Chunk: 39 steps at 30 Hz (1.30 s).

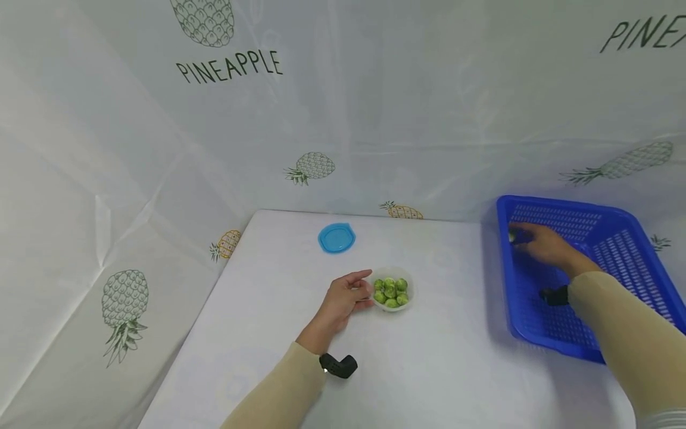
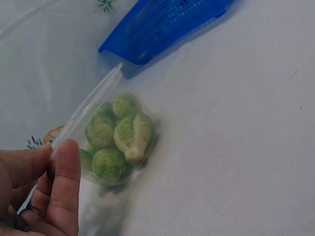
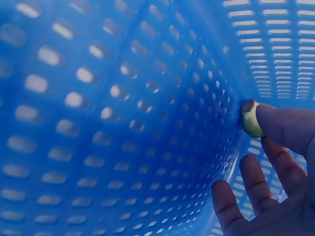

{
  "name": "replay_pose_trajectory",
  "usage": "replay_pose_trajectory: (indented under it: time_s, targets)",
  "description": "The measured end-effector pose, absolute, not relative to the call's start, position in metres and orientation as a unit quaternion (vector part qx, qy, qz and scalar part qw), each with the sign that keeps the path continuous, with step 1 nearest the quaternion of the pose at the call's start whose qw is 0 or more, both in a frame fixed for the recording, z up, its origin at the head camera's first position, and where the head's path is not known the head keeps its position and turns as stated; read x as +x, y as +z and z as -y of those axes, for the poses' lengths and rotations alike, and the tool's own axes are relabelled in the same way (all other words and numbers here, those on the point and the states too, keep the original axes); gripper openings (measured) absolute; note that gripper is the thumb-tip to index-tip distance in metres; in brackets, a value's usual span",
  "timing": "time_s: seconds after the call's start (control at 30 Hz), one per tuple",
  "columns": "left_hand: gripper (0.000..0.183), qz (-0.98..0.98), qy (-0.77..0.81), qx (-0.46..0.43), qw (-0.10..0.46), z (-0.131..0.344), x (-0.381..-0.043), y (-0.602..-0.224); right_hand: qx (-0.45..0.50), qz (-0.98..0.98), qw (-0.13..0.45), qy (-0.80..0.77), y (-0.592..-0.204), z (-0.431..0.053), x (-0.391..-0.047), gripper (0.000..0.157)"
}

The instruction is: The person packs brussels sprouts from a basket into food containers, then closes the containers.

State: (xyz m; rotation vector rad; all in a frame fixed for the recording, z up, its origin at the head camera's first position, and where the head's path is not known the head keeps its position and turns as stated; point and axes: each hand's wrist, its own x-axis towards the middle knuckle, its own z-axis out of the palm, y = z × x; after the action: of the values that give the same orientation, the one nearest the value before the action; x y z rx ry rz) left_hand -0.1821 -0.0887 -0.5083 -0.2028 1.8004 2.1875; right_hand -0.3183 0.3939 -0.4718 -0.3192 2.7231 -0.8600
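Observation:
A clear round plastic bowl (image 1: pixel 408 296) with several Brussels sprouts (image 1: pixel 390 291) in it stands on the white table. My left hand (image 1: pixel 348 298) pinches the bowl's rim between thumb and fingers, as the left wrist view shows at close range. Inside the blue basket (image 1: pixel 509 286) on the right, my right hand (image 1: pixel 543 243) holds one Brussels sprout (image 3: pixel 252 120) between thumb and forefinger, close to the basket's wall. The other fingers of that hand are spread apart in the right wrist view.
A round light-blue lid (image 1: pixel 336 238) lies on the table (image 1: pixel 278 262) behind the bowl. Plastic sheeting printed with pineapples (image 1: pixel 375 107) hangs behind and to the left. The basket's slotted walls rise around my right hand.

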Motion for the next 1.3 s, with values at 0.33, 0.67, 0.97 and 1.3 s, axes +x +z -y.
replay_pose_trajectory:
  time_s: [0.33, 0.67, 0.97, 1.3]
  targets:
    - [0.047, -0.627, 0.761, -0.071, 0.153, 0.089, -0.182, -0.509, -0.11, -0.939, 0.115, -0.304, -0.479, -0.406, -0.312, 0.05]
    - [0.048, -0.63, 0.758, -0.073, 0.151, 0.088, -0.181, -0.507, -0.079, -0.931, 0.111, -0.338, -0.481, -0.403, -0.31, 0.042]
    - [0.048, -0.632, 0.757, -0.065, 0.151, 0.088, -0.181, -0.507, -0.047, -0.916, 0.116, -0.38, -0.484, -0.409, -0.311, 0.054]
    - [0.047, -0.637, 0.753, -0.069, 0.151, 0.088, -0.18, -0.508, -0.044, -0.903, 0.143, -0.404, -0.475, -0.409, -0.305, 0.07]
